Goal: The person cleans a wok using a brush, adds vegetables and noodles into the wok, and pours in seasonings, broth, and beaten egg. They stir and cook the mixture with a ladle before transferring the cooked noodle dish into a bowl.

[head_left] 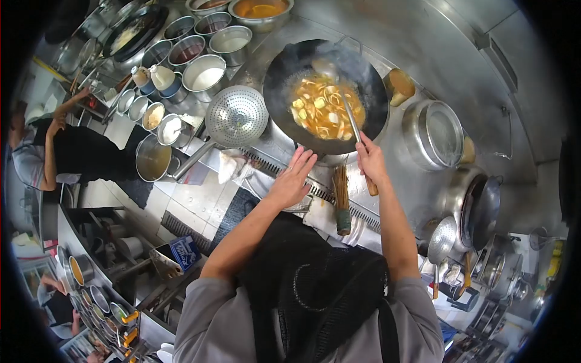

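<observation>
A large black wok [281, 75] sits on the metal range, holding orange-brown broth with pale sliced pieces and yellowish chunks [321, 112]. Steam rises from it. My right hand [371, 160] is wrapped round the wooden-ended handle of a ladle [349, 115], whose bowl lies against the far inner side of the wok, above the broth. My left hand [294, 176] has its fingers stretched out, just short of the wok's near rim, over the stove's front edge; whether it touches anything is unclear. Between my hands lies a bamboo wok brush [342, 206] with a green-bound end.
Left of the wok rests a perforated strainer [236, 115]. Several metal pots of sauces and seasonings, including a white one [204, 74], stand beyond it. A lidded steel pot [433, 133] is at right, with another skimmer [442, 239] below. A co-worker [78, 151] stands at far left.
</observation>
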The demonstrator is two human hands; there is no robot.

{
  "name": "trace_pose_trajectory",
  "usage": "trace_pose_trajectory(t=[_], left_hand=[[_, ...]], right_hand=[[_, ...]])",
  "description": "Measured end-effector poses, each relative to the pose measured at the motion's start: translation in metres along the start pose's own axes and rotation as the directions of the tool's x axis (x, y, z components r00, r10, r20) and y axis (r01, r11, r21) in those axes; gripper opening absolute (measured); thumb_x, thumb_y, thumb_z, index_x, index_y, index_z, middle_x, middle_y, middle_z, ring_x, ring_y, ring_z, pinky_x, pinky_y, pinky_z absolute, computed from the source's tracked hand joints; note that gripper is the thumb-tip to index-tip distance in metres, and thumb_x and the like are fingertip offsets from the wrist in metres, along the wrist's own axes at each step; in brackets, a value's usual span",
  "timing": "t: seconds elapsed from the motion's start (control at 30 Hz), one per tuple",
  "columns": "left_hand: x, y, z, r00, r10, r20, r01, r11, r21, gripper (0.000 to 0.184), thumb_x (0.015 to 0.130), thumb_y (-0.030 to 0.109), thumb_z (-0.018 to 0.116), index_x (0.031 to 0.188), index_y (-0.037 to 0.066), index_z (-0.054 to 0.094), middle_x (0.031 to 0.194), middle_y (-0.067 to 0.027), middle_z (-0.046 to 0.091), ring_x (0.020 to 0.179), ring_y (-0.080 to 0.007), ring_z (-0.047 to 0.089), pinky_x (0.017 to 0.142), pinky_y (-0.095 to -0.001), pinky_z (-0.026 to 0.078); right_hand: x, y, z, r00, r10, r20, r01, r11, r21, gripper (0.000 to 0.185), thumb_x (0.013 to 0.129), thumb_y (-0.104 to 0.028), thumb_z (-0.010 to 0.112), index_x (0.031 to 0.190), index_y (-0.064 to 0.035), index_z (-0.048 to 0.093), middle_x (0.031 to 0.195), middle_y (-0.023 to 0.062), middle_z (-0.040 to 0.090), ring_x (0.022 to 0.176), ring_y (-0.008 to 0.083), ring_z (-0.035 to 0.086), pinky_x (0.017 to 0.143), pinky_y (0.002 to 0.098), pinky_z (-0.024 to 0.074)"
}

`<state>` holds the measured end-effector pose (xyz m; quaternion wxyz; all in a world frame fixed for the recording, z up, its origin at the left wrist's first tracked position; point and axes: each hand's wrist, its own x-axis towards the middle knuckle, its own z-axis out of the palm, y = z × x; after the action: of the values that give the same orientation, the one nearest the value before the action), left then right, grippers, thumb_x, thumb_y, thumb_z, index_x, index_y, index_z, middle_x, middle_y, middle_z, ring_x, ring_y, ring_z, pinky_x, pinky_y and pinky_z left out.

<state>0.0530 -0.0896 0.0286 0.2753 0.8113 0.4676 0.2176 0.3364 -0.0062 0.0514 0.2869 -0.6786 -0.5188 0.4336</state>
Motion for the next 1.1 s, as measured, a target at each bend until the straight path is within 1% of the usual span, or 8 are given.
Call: trace_pose_trajectory(t=[0.07,0.1,0.17,0.23,0.3,0.8,1.07,1.1], left_hand=[[0.000,-0.001,0.000,1.000,0.000,0.004,0.000,1.000,-0.006,0.091,0.084,0.008,0.076,0.161,0.003,0.028,0.164,-0.0171,0.029,0.158,-0.0412,0.017,0.122,-0.0493,0.035],[0.001,-0.001,0.000,1.000,0.001,0.007,-0.001,1.000,-0.007,0.091,0.083,0.009,0.076,0.161,0.004,0.028,0.164,-0.0171,0.029,0.158,-0.0411,0.017,0.123,-0.0494,0.034],[0.001,-0.002,0.000,1.000,0.001,0.011,-0.001,1.000,-0.009,0.091,0.083,0.009,0.076,0.161,0.004,0.028,0.164,-0.0171,0.029,0.158,-0.0410,0.017,0.123,-0.0495,0.034],[0.000,-0.003,0.000,1.000,0.019,-0.004,-0.019,1.000,0.011,0.092,0.083,0.008,0.076,0.161,0.003,0.028,0.164,-0.0172,0.029,0.158,-0.0410,0.017,0.123,-0.0493,0.034],[0.000,-0.004,0.001,1.000,0.023,-0.008,-0.023,1.000,0.013,0.092,0.083,0.008,0.076,0.161,0.003,0.028,0.164,-0.0173,0.028,0.158,-0.0410,0.016,0.123,-0.0492,0.034],[0.000,-0.006,0.002,1.000,0.022,-0.006,-0.022,1.000,0.021,0.088,0.085,0.011,0.075,0.161,0.006,0.030,0.167,-0.0138,0.026,0.160,-0.0354,0.013,0.120,-0.0506,0.039],[0.001,-0.006,0.005,0.999,0.021,-0.050,-0.020,1.000,0.020,0.089,0.084,0.009,0.076,0.161,0.007,0.031,0.166,-0.0153,0.028,0.159,-0.0389,0.016,0.124,-0.0481,0.034],[0.001,-0.005,0.003,1.000,0.005,-0.024,-0.005,1.000,0.023,0.090,0.084,0.009,0.076,0.161,0.007,0.031,0.166,-0.0150,0.028,0.159,-0.0387,0.016,0.123,-0.0481,0.034]], right_hand=[[-0.006,0.023,-0.008,0.998,0.002,0.067,0.002,0.998,-0.060,0.049,0.105,-0.021,0.061,0.152,-0.0104,0.054,0.077,0.0067,0.063,0.059,0.0147,0.060,0.051,0.0364,0.0525],[-0.005,0.050,-0.012,0.937,-0.344,0.057,0.348,0.924,-0.160,0.047,0.103,-0.019,0.063,0.150,-0.0134,0.057,0.080,0.0095,0.065,0.066,0.0186,0.064,0.059,0.0390,0.0543],[-0.023,0.069,-0.030,0.761,-0.643,0.083,0.641,0.724,-0.255,0.047,0.102,-0.017,0.065,0.148,-0.0163,0.059,0.083,0.0124,0.067,0.072,0.0224,0.067,0.067,0.0416,0.0560],[-0.063,0.060,-0.060,0.885,-0.436,0.163,0.457,0.747,-0.482,0.051,0.098,-0.017,0.069,0.148,-0.0243,0.059,0.091,0.0156,0.068,0.085,0.0332,0.069,0.080,0.0452,0.0546],[-0.088,0.061,-0.083,0.897,-0.423,0.127,0.401,0.661,-0.634,0.051,0.097,-0.020,0.070,0.145,-0.0307,0.062,0.094,0.0158,0.067,0.085,0.0402,0.067,0.076,0.0484,0.0544],[-0.218,-0.116,-0.184,0.977,-0.202,-0.069,0.015,0.390,-0.921,0.047,0.093,-0.015,0.072,0.139,-0.0246,0.067,0.094,0.0151,0.068,0.081,0.0382,0.069,0.074,0.0479,0.0542],[-0.133,-0.002,-0.107,0.980,-0.193,0.042,0.167,0.693,-0.702,0.049,0.096,-0.014,0.068,0.145,-0.0171,0.061,0.103,0.0294,0.069,0.093,0.0498,0.068,0.083,0.0521,0.0538],[-0.113,0.028,-0.090,0.940,-0.337,0.060,0.293,0.702,-0.649,0.049,0.098,-0.014,0.067,0.146,-0.0150,0.060,0.098,0.0254,0.070,0.085,0.0442,0.069,0.077,0.0492,0.0550]])
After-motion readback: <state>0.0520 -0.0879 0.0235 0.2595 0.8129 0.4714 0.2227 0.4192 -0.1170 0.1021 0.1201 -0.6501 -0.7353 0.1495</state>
